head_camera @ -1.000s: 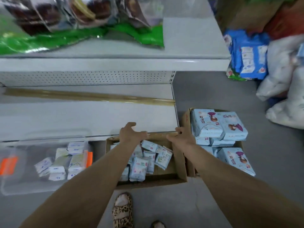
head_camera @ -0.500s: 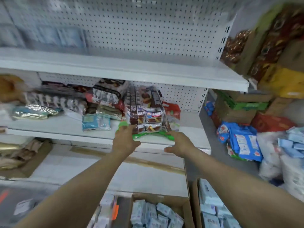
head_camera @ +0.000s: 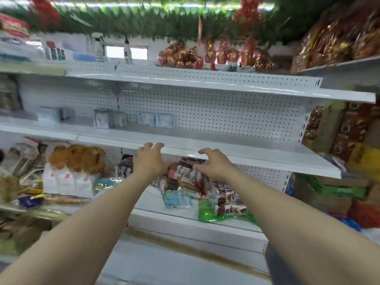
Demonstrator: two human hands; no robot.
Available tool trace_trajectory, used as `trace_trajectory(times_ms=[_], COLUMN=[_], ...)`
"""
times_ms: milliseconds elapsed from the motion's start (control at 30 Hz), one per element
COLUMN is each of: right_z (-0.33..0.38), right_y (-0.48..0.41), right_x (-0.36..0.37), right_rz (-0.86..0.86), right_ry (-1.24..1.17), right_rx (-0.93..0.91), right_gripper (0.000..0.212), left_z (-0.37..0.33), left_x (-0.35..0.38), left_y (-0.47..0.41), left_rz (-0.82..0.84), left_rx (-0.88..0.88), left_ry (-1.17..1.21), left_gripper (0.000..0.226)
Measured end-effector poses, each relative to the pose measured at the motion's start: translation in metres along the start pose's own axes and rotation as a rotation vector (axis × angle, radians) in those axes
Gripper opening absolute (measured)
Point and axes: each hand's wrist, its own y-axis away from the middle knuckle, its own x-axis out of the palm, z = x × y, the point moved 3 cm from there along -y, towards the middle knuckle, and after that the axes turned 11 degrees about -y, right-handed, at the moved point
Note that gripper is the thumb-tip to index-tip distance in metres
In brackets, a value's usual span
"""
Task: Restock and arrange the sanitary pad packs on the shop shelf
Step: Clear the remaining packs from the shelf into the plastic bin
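A white shop shelf [head_camera: 246, 149] with a pegboard back runs across the middle of the head view. Several pale blue and white pad packs [head_camera: 156, 120] stand at its back, left of centre; its right half is bare. My left hand [head_camera: 150, 161] and my right hand [head_camera: 213, 163] are raised side by side just below the shelf's front edge, fingers spread and loosely bent, holding nothing. The left fingertips reach the edge of the shelf. The view is motion-blurred.
On the shelf below lie snack packs [head_camera: 191, 177], a small blue pack [head_camera: 174, 199] and a green-edged bag [head_camera: 222, 212]. Bread and white bags [head_camera: 70, 171] sit to the left. Red and gold packages [head_camera: 339, 38] fill the right shelving and top shelf.
My head has tilted up from the cardboard boxes on the floor to the upper shelves. Both hands rose from the box rim, past the snack shelf, to the pad shelf's front edge.
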Motion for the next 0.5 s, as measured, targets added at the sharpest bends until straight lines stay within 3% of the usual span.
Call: trace_trajectory(times_ms=[233, 500], right_z=[0.081, 0.106], right_y=[-0.029, -0.097], right_x=[0.011, 0.027], right_rz=[-0.032, 0.018], right_ry=[0.031, 0.004], right_rx=[-0.090, -0.116], right_gripper=[0.072, 0.074], left_z=[0.058, 0.109], left_x=[-0.050, -0.033], left_y=[-0.021, -0.072], left_rz=[-0.054, 0.015], left_rx=[-0.039, -0.149], left_ry=[0.054, 0.118], left_gripper=[0.066, 0.078])
